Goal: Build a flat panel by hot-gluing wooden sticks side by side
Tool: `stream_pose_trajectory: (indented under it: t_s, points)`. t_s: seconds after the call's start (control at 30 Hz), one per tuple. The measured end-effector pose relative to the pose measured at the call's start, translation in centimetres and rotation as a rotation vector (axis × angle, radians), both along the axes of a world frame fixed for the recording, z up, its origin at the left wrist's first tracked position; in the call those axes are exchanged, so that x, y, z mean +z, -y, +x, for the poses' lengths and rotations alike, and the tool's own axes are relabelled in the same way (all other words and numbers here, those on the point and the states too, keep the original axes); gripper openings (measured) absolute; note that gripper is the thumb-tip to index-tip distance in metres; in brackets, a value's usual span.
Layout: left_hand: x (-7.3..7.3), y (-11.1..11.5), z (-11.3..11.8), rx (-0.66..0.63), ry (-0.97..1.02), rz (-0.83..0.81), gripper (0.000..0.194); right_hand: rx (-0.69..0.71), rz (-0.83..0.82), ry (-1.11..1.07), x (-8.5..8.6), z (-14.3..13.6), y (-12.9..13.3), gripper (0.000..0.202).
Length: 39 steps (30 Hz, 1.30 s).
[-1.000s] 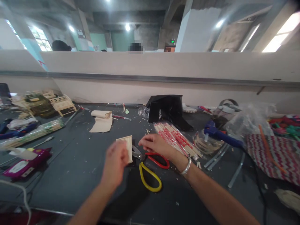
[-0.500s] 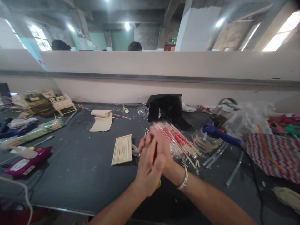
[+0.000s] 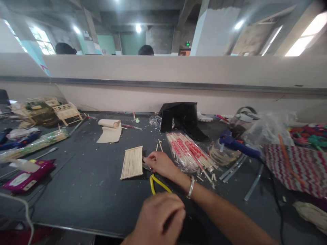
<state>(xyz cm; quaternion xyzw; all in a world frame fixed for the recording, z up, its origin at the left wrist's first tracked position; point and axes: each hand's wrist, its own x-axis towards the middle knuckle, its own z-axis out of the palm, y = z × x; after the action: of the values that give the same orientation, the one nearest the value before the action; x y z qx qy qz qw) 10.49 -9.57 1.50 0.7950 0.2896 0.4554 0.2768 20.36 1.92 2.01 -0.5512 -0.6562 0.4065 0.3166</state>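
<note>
The two hands are staying apart from each other above the dark bench [image 3: 89, 194]. The right hand [image 3: 163, 165], wearing a silver bracelet [image 3: 190, 187], is lying low over the scissors [image 3: 152, 184], its fingertips pointing at the side of the stick panel [image 3: 132, 163]; whether the fingers are gripping the metal I cannot tell. The left hand [image 3: 159, 216] is hanging blurred by the bench's near edge, loosely curled, partly covering the yellow handle; whether it is holding anything I cannot tell.

The panel, a row of pale sticks laid side by side with crosspieces at both ends, is lying flat in the middle of the bench, between the near and far edges. Toward the right edge, packets of red-marked sticks [image 3: 189, 149] are lying just beyond the right hand, and a blue glue gun [image 3: 238, 147] is resting past them. A black bag-like piece [image 3: 178, 117] is sitting by the far edge. A beige cloth roll [image 3: 109, 131] is lying partly unrolled beyond the panel, and a purple device [image 3: 29, 177] is resting toward the left edge.
</note>
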Motion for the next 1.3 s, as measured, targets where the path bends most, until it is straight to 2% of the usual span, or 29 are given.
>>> stream_pose_trajectory:
  t_s: [0.1, 0.2, 0.3, 0.4, 0.57, 0.7, 0.83, 0.9, 1.0, 1.07, 1.17, 1.3]
  points:
    - [0.6, -1.7, -3.1, 0.340, 0.136, -0.207, 0.027, -0.005, 0.022, 0.095, -0.8, -1.0, 0.2, 0.026]
    - [1.0, -3.8, -6.0, 0.587, 0.523, -0.559, 0.028, 0.021, -0.015, 0.126, -1.1, -1.5, -0.1, 0.035]
    - [0.8, -5.4, -7.9, 0.678, 0.754, -0.710, 0.032, 0.050, -0.082, 0.103, -1.5, -1.9, -0.6, 0.033]
    - [-0.1, -6.2, -9.0, 0.709, 0.804, -0.758, 0.033, 0.065, -0.135, 0.059, -2.1, -2.3, -1.1, 0.026]
    - [-1.2, -6.6, -10.0, 0.621, 0.827, -0.851, 0.041, 0.062, -0.151, -0.017, -2.5, -2.9, -1.6, 0.014]
    - [-0.3, -6.6, -10.4, 0.550, 0.888, -0.920, 0.045, 0.081, -0.092, -0.126, -1.8, -3.0, -0.9, 0.004]
    - [0.7, -7.0, -10.6, 0.520, 0.917, -0.975, 0.055, 0.132, 0.001, -0.225, -0.4, -2.5, 0.2, 0.005]
    - [0.8, -7.2, -10.5, 0.398, 0.874, -1.025, 0.053, 0.163, 0.023, -0.269, 0.2, -2.0, 0.7, 0.005]
    - [0.8, -7.5, -10.0, 0.101, 0.773, -1.154, 0.041, 0.197, 0.013, -0.325, 0.9, -1.0, 1.4, 0.007]
    - [0.8, -7.8, -9.3, -0.009, 0.727, -1.235, 0.035, 0.209, -0.004, -0.346, 1.1, -0.2, 1.7, 0.009]
    - [1.5, -8.9, -8.0, 0.013, 0.686, -1.285, 0.028, 0.167, -0.050, -0.374, 1.2, 1.4, 1.8, 0.014]
    - [3.3, -11.8, -6.4, 0.070, 0.768, -1.249, 0.020, -0.022, -0.033, -0.421, 1.2, 3.6, 1.3, 0.024]
